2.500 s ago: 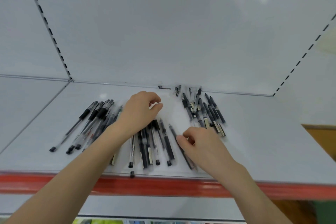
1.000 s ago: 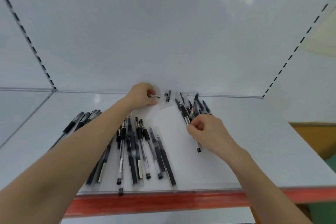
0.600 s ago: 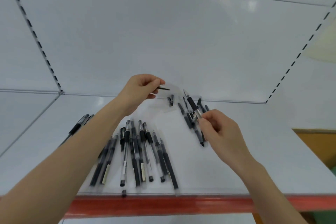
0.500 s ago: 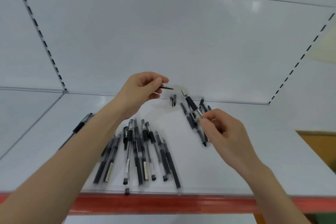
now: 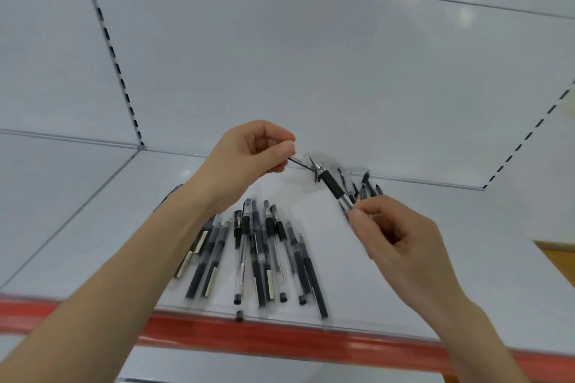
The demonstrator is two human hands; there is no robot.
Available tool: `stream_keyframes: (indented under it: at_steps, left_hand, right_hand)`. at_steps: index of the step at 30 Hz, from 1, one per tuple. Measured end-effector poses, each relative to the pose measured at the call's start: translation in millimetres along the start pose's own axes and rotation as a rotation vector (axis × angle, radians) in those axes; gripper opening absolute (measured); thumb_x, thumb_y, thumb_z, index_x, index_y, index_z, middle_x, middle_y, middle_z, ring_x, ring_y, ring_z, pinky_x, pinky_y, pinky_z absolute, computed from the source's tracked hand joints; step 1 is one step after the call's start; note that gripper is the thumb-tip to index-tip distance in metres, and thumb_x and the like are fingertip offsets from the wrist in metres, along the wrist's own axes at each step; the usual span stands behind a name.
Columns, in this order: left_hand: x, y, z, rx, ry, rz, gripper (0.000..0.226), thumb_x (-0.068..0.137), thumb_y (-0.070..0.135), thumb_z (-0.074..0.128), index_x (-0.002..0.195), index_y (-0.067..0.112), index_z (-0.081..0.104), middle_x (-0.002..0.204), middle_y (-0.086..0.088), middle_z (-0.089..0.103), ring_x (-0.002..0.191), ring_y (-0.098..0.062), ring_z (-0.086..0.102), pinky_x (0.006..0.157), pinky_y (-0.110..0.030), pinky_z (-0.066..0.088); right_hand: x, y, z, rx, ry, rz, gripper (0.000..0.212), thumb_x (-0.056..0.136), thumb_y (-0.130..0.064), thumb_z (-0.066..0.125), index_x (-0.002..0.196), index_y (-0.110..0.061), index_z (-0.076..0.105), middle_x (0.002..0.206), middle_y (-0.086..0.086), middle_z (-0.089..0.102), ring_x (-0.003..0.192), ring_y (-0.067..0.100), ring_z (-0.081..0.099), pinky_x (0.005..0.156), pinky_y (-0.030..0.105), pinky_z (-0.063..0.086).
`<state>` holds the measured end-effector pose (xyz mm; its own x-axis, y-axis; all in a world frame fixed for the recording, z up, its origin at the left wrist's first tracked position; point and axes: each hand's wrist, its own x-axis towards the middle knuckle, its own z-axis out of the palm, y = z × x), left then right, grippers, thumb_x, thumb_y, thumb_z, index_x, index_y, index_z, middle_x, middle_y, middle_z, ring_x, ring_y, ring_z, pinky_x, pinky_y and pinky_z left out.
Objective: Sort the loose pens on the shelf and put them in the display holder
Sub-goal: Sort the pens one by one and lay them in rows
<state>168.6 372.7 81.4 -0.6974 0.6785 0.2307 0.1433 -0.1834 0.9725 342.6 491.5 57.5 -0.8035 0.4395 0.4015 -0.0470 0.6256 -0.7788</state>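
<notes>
near the red edge (image 5: pixel 280 339) of the shelf (image 5: pixel 466 274) a row of pens (image 5: pixel 258 258) lies side by side. above it the right hand (image 5: pixel 401 246) pinches one pen (image 5: pixel 334 191) by its body, and the left hand (image 5: pixel 245 158) pinches a small clear thing (image 5: pixel 298 161), maybe its cap, right at the pen's tip. next the two must line up and push together, then this pen can join the row; more loose pens (image 5: pixel 365 187) wait at the back.

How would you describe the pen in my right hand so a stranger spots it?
Find the white shelf with the red front edge. Over its back, the right hand pinches a pen by its clear barrel, tip up-left. Unlike the pens lying flat, it is held aloft.
</notes>
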Motion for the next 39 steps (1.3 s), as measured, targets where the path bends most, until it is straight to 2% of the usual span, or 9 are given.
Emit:
stream_keyframes:
  at_steps: [4,10,15,18,27,31,34,36,39]
  left_hand:
    - [-2,-1,1,-0.026,-0.006,-0.01,0.013,0.085,0.0,0.056,0.08,0.011,0.06,0.072,-0.005,0.06,0.06,-0.007,0.057,0.063,-0.014,0.051]
    - [-4,0,7,-0.104,0.01,-0.014,0.011,0.084,0.001,0.057,0.084,0.011,0.058,0.066,-0.001,0.066,0.059,-0.01,0.059,0.062,-0.017,0.052]
    - [-11,-7,24,-0.082,0.107,0.034,0.009,0.083,0.003,0.062,0.081,0.011,0.059,0.075,-0.011,0.067,0.066,-0.013,0.063,0.068,-0.022,0.057]
    - [-14,-12,30,-0.096,0.141,0.029,0.009,0.082,0.003,0.064,0.081,0.011,0.06,0.079,-0.015,0.066,0.067,-0.012,0.063,0.07,-0.022,0.057]
    - [-12,-33,34,-0.134,0.16,-0.013,0.008,0.082,0.006,0.065,0.081,0.012,0.06,0.076,-0.012,0.066,0.069,-0.014,0.063,0.067,-0.02,0.055]
    - [-2,-54,31,0.171,0.145,-0.077,0.01,0.082,0.013,0.067,0.077,0.013,0.059,0.069,-0.003,0.067,0.06,-0.011,0.062,0.066,-0.024,0.053]
    - [6,-66,30,0.517,0.076,-0.109,0.013,0.081,0.023,0.068,0.073,0.02,0.058,0.075,0.001,0.067,0.069,-0.011,0.06,0.067,-0.022,0.047]
    - [10,-70,30,0.707,0.012,-0.128,0.012,0.082,0.028,0.066,0.077,0.02,0.059,0.077,0.003,0.064,0.074,-0.011,0.059,0.065,-0.019,0.044]
    - [15,-75,30,0.882,-0.085,-0.134,0.014,0.084,0.028,0.062,0.084,0.014,0.062,0.074,0.009,0.056,0.076,-0.014,0.054,0.061,-0.022,0.04]
  right_hand:
    - [0,1,2,0.002,-0.025,0.025,0.01,0.078,-0.033,0.055,0.07,-0.027,0.059,0.054,0.015,0.046,0.047,0.019,0.038,0.046,0.019,0.031]
    - [-3,-2,4,0.021,-0.042,0.037,0.012,0.078,-0.034,0.054,0.071,-0.025,0.059,0.053,0.014,0.044,0.046,0.011,0.036,0.045,0.017,0.029]
    - [-4,-2,13,0.063,-0.005,0.075,0.016,0.086,-0.027,0.056,0.072,-0.02,0.058,0.055,0.013,0.047,0.048,0.011,0.038,0.047,0.019,0.032]
    - [-7,2,21,0.082,0.032,0.092,0.018,0.086,-0.021,0.058,0.068,-0.018,0.055,0.052,0.01,0.046,0.047,0.009,0.039,0.049,0.019,0.033]
    - [-10,13,29,0.126,0.038,0.114,0.027,0.086,-0.024,0.056,0.062,-0.012,0.053,0.047,0.007,0.048,0.043,0.006,0.04,0.046,0.014,0.033]
    - [1,24,22,-0.025,-0.136,0.241,0.029,0.09,-0.023,0.054,0.066,-0.007,0.058,0.051,0.0,0.061,0.042,0.002,0.046,0.048,0.012,0.036]
    - [9,36,10,-0.188,-0.242,0.29,0.036,0.09,-0.031,0.052,0.067,-0.004,0.061,0.062,0.005,0.066,0.047,0.001,0.052,0.052,0.013,0.04]
    - [21,47,2,-0.286,-0.123,0.281,0.033,0.089,-0.03,0.054,0.067,-0.006,0.061,0.062,0.001,0.062,0.052,0.005,0.05,0.055,0.012,0.037]
    - [47,62,-1,-0.45,0.027,0.241,0.031,0.09,-0.026,0.054,0.074,0.0,0.06,0.066,0.007,0.057,0.063,0.019,0.05,0.056,0.022,0.032]
